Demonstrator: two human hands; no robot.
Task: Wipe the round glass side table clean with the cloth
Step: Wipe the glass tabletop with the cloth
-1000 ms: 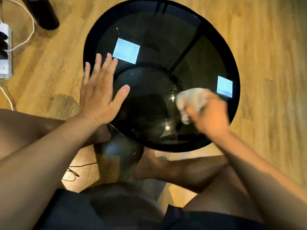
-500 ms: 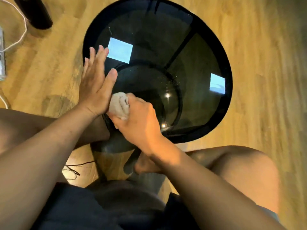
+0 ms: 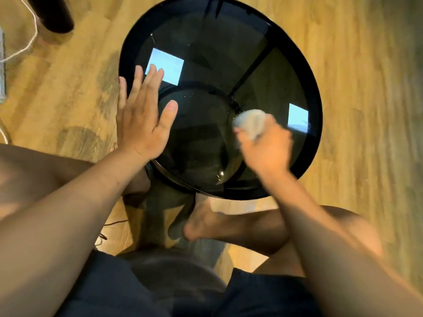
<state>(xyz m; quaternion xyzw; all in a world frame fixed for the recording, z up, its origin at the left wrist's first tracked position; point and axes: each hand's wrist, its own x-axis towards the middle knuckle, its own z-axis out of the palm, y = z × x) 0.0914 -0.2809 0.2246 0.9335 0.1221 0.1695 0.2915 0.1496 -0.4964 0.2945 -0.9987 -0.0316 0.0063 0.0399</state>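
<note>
The round side table (image 3: 317,92) has a dark glass top in a black rim and stands on the wooden floor in front of me. My left hand (image 3: 142,120) lies flat with fingers spread on the glass at the table's left edge. My right hand (image 3: 266,145) is closed around a small white cloth (image 3: 249,123), bunched up and pressed on the glass at the right of centre. That hand is motion-blurred. Small specks show on the glass near the middle. Two bright square reflections sit on the top.
My bare legs and one foot (image 3: 206,223) are folded under the table's near edge. A black cylinder (image 3: 52,12) stands on the floor at the far left, beside a white cable (image 3: 25,46) and a power strip (image 3: 1,65). Wooden floor surrounds the table.
My right hand with the cloth swept from the right across to my left hand, then back to the right of centre. My left hand stayed flat on the left edge.
</note>
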